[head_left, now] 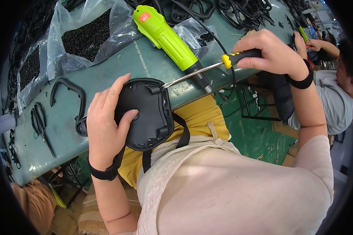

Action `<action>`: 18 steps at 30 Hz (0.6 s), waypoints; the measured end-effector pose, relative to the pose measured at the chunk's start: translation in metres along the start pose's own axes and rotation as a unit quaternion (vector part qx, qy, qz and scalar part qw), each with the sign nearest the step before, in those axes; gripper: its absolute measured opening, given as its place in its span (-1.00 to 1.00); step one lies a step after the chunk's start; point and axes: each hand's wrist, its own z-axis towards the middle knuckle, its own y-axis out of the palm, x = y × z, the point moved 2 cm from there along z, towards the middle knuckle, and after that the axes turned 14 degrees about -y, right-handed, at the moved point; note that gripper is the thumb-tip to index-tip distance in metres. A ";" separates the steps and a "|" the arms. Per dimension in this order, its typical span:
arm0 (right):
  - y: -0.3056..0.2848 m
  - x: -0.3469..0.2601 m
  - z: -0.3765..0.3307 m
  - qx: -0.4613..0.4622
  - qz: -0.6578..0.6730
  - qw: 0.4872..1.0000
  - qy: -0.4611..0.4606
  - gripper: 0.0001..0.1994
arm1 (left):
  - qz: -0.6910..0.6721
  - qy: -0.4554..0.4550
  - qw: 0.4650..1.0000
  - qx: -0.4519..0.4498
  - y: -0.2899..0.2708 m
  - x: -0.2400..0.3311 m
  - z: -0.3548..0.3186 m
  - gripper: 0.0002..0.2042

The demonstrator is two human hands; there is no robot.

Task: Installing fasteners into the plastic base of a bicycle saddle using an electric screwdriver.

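Note:
My left hand [108, 121] grips a black padded plastic shell [147, 107] by its left side, thumb lying across the inner face. The shell is held at the table's front edge, over my lap, and black straps [183, 135] hang below it. In my right hand [268, 55] is a screwdriver [237, 58] with a yellow and black handle. Its metal shaft points left, and the tip touches or nearly touches the shell's upper right corner. A lime green electric screwdriver [166, 37] lies on the table just beyond the shaft.
On the green table [66, 137] lie scissors [39, 123], a curved black plastic part [72, 92], and clear bags of small black pieces [86, 37]. Black frames and cables [245, 11] crowd the far edge. A co-worker [325, 94] sits at the right.

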 end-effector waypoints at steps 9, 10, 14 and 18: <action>-0.017 0.003 0.027 -0.038 -0.067 0.997 -0.033 -0.68 | -0.008 0.010 1.000 0.004 0.000 0.002 0.000 -0.35; -0.016 0.007 0.027 -0.038 -0.067 0.997 -0.033 -0.68 | -0.008 0.011 1.000 0.004 -0.001 0.002 0.000 -0.35; -0.006 0.013 0.023 -0.023 0.011 0.999 -0.036 -0.67 | -0.006 -0.002 1.000 -0.003 -0.001 0.002 0.000 -0.35; 0.024 0.009 0.013 -0.044 0.256 0.965 -0.026 -0.66 | -0.008 0.008 1.000 0.002 0.000 0.001 0.000 -0.35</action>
